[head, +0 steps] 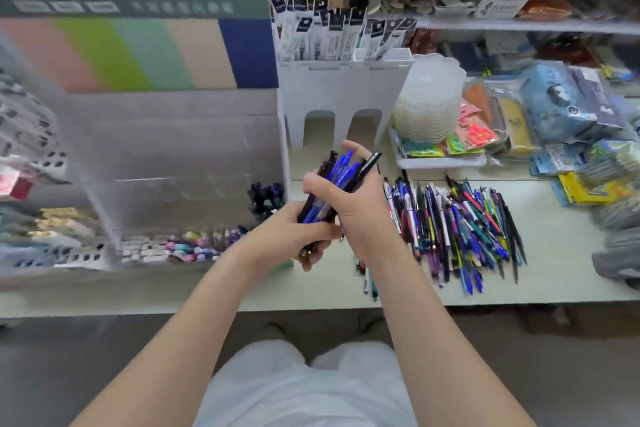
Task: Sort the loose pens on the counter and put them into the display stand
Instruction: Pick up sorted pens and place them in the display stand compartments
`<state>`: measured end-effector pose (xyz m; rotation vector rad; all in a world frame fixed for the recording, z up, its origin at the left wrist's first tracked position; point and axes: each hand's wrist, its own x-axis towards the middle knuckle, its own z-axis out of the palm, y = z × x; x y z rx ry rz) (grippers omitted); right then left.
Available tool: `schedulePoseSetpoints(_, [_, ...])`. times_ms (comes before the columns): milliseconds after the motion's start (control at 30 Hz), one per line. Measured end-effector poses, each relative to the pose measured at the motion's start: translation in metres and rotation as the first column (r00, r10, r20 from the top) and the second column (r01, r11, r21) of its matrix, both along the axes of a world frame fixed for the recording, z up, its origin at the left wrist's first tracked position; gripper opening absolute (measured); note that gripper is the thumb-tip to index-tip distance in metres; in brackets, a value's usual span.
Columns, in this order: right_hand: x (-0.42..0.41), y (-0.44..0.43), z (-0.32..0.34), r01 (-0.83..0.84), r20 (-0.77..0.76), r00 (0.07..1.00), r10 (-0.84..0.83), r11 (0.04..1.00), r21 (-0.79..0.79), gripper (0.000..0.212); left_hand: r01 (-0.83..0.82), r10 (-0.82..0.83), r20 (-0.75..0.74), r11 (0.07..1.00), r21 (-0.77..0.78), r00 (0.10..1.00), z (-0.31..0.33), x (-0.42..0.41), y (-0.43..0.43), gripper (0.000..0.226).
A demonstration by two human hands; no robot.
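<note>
Counter (554,274): pale and long, running left to right. Its right end is cut off by the frame.
Display stand (180,156): far left on the counter, with clear stepped tiers under a striped backboard. It is blurred, so the dividers are hard to make out, and its top is cut off.
White holder (343,94): just right of the stand on the far side, with packaged refills upright in its top.
Loose pens (457,229): a mixed-colour heap lying on the counter right of the hands. Its left edge is hidden behind the right wrist.
Dark pens (266,198): upright in the stand's right-hand compartment, just left of the hands.
Pastel pieces (194,246): fill the stand's nearest row, too blurred to identify.
Bundle of pens (337,184): blue and black, tilted with the upper ends far and right, held above the counter between stand and heap. Fingers hide its middle.
Right hand (360,211): fingers curled round the bundle's upper part.
Left hand (294,236): wrapped round the bundle's lower end.
</note>
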<state>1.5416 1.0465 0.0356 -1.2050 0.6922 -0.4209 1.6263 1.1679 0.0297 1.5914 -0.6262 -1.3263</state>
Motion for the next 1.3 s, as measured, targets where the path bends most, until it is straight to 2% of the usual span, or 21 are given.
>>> schedulePoseSetpoints(67, [0.008,0.024,0.001,-0.050,-0.073,0.997,0.041,0.989,-0.137,0.057,0.054,-0.054,-0.004,0.998,0.023,0.999,0.001,0.010,0.024,0.010])
schedulePoseSetpoints(133, [0.014,0.042,0.006,-0.124,-0.090,0.990,0.112,0.982,-0.145,0.043,0.091,-0.088,-0.058,0.995,0.036,0.994,-0.001,0.018,0.045,0.021])
schedulePoseSetpoints(200, [0.018,0.056,0.010,-0.205,-0.103,0.976,0.192,0.970,-0.130,0.035,0.055,-0.051,-0.129,0.998,0.035,0.990,-0.002,0.021,0.063,0.025])
schedulePoseSetpoints(300, [0.023,0.073,0.013,-0.283,-0.155,0.953,0.260,0.947,-0.152,0.032,-0.067,0.065,-0.194,0.998,-0.003,0.979,-0.003,0.016,0.085,0.020])
schedulePoseSetpoints(400, [0.026,0.091,0.011,-0.309,-0.149,0.945,0.291,0.943,-0.120,0.029,-0.185,0.186,-0.164,0.983,0.023,0.969,-0.003,0.008,0.103,0.024])
schedulePoseSetpoints(467, [0.024,0.105,0.008,-0.310,-0.126,0.946,0.298,0.947,-0.082,0.028,-0.205,0.207,-0.131,0.978,0.033,0.969,0.000,0.003,0.117,0.023])
schedulePoseSetpoints(600, [0.019,0.129,0.006,-0.328,-0.093,0.943,0.320,0.941,-0.080,0.024,-0.228,0.223,-0.105,0.973,-0.039,0.969,0.001,-0.005,0.143,0.006])
schedulePoseSetpoints(667, [0.018,0.139,0.009,-0.321,-0.079,0.946,0.315,0.942,-0.095,0.029,-0.252,0.244,-0.097,0.964,-0.082,0.965,-0.003,-0.004,0.152,0.013])
schedulePoseSetpoints(733, [0.019,0.148,0.013,-0.287,-0.046,0.958,0.283,0.953,-0.097,0.032,-0.289,0.277,-0.118,0.951,-0.108,0.954,-0.006,0.004,0.160,0.017])
schedulePoseSetpoints(867, [0.038,0.160,0.017,-0.138,0.071,0.987,0.148,0.982,-0.129,0.024,-0.276,0.265,-0.092,0.952,-0.133,0.960,0.001,0.037,0.180,0.014])
schedulePoseSetpoints(1000, [0.075,0.180,0.012,0.021,0.025,1.000,-0.017,0.984,-0.175,0.016,-0.272,0.264,-0.072,0.952,-0.143,0.962,0.006,0.078,0.205,0.021])
schedulePoseSetpoints(1100, [0.105,0.196,0.012,0.233,0.012,0.973,-0.232,0.972,-0.038,0.022,-0.383,0.375,-0.085,0.917,-0.113,0.923,0.004,0.107,0.225,0.029])
schedulePoseSetpoints(1200, [0.123,0.210,0.012,0.434,0.010,0.899,-0.437,0.895,0.099,0.020,-0.477,0.472,-0.072,0.869,-0.129,0.879,0.002,0.132,0.243,0.033])
schedulePoseSetpoints(1300, [0.132,0.229,0.010,0.434,0.074,0.891,-0.448,0.888,0.150,0.012,-0.525,0.521,-0.078,0.830,-0.187,0.850,0.002,0.149,0.251,0.034])
